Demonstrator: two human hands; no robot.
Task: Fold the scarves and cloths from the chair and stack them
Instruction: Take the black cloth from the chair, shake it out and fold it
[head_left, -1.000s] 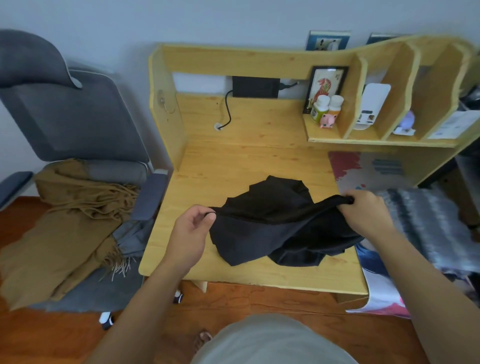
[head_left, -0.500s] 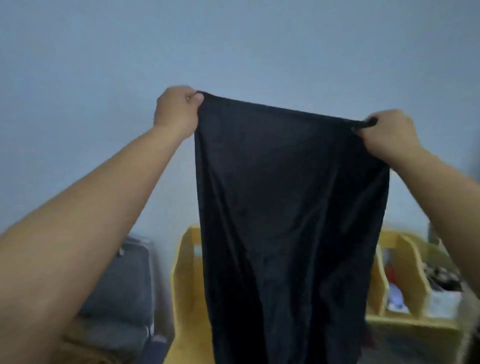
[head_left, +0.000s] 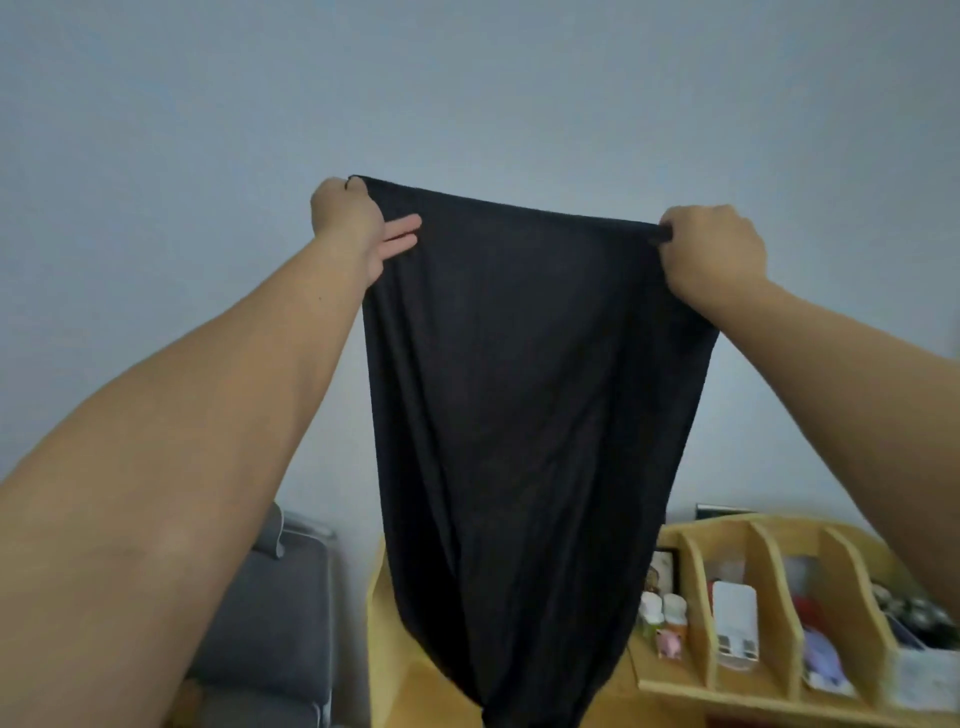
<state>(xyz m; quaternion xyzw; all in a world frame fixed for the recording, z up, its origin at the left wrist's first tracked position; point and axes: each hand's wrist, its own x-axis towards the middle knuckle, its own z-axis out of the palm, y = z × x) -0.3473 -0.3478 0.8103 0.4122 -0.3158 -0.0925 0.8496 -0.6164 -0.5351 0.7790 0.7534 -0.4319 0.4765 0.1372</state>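
**Black cloth held up by two hands against a grey wall**

Grey-blue wall (head_left: 467, 93) is seen across most of the head view, plain and evenly lit. In front of it a black cloth (head_left: 524, 415) is held high, spread flat along its top edge and hanging down in a tapering shape whose lower end passes out of the bottom of the picture. Both bare forearms are stretched up and forward from the lower corners.

At the lower right a wooden desk (head_left: 395, 670) with an upright organiser (head_left: 769, 587) is partly covered by the hanging cloth; its slanted dividers form several compartments, and what is kept in them is too blurred to name, apart from a white device (head_left: 733, 621) standing in one. At the lower left the back of a grey chair (head_left: 270, 618) is seen beside the desk's side panel.

The cloth's top left corner is grasped by the left hand (head_left: 349, 221): the corner is pinched at the top, while two fingers (head_left: 402, 234) are laid out straight on the near face of the fabric. The top right corner is gripped by the right hand (head_left: 714, 249), which is clenched round the bunched edge.

Two small bottles (head_left: 662, 616) and a tiny pink figure (head_left: 669, 643) stand on the organiser's shelf, just beside the cloth's right edge.
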